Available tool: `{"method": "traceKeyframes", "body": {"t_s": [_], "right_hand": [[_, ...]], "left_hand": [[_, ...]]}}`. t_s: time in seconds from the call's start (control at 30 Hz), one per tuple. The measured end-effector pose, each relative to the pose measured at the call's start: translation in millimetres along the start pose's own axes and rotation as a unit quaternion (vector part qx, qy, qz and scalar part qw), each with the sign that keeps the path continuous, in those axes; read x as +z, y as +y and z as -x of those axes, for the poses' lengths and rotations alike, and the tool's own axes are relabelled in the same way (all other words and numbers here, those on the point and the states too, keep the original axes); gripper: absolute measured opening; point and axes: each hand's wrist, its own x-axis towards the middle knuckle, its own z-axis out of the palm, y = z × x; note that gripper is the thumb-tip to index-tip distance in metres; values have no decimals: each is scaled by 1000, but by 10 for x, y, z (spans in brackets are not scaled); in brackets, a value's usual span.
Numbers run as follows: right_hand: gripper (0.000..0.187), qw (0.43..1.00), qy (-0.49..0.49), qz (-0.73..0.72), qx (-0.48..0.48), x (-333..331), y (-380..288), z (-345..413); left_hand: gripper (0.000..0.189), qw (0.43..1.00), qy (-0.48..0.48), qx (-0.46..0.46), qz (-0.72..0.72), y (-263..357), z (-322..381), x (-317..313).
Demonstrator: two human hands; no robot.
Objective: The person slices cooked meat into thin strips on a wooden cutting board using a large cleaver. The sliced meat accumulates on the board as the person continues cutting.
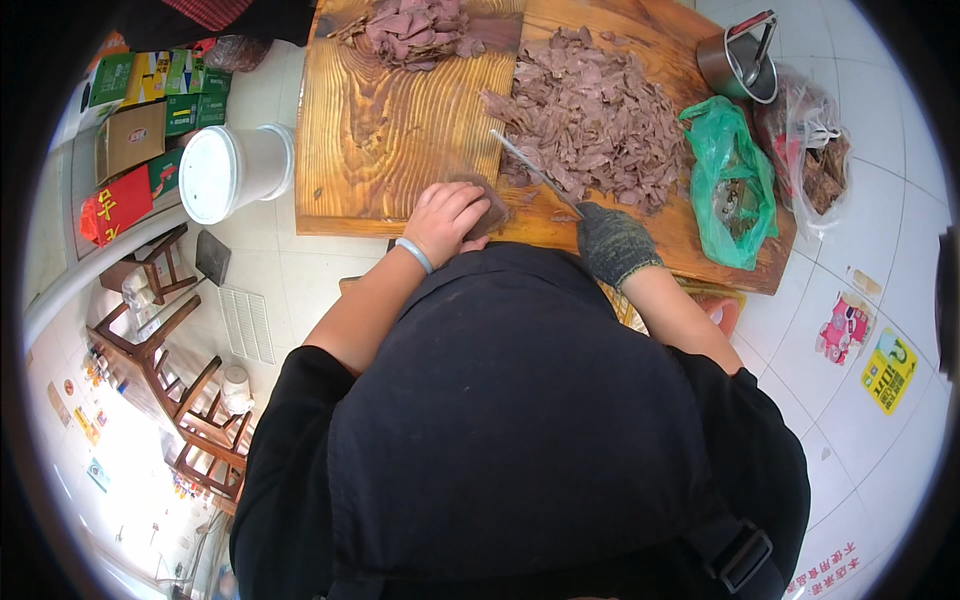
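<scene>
My bare left hand (448, 219), with a pale bangle at the wrist, rests its fingers on a chunk of cooked meat (491, 212) near the front edge of the wooden table (397, 150). In a dark knitted glove, my right hand (615, 241) grips a knife (536, 169). Its blade points up and to the left, at the near side of a large heap of sliced meat (600, 120). The handle is hidden in the glove. Some small meat scraps lie between the chunk and my right hand.
A smaller pile of sliced meat (420, 30) lies at the far side. To the right are a green plastic bag (724, 180), a metal pot (739, 64) with utensils and a clear bag (821, 169) of dark pieces. A white bucket (236, 172) stands left of the table, near stacked boxes (135, 135).
</scene>
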Motion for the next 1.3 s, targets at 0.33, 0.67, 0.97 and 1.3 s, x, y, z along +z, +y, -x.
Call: {"method": "traceKeyframes", "body": {"t_s": [0.33,0.67,0.97,1.3], "right_hand": [[26,995,-12,66,-72,-4,-374,22],[29,989,69,52,-117,269,-789,-441],[29,992,22,85,-94,-145,-667,-16],[27,987,69,57,-134,224,-1075,-640]], "left_hand": [[56,998,41,-13,-54,-70,131,206],[54,994,76,-5,-76,-102,146,276],[50,992,109,0,-71,-88,94,250],[52,996,68,-11,-65,-118,183,277]]}}
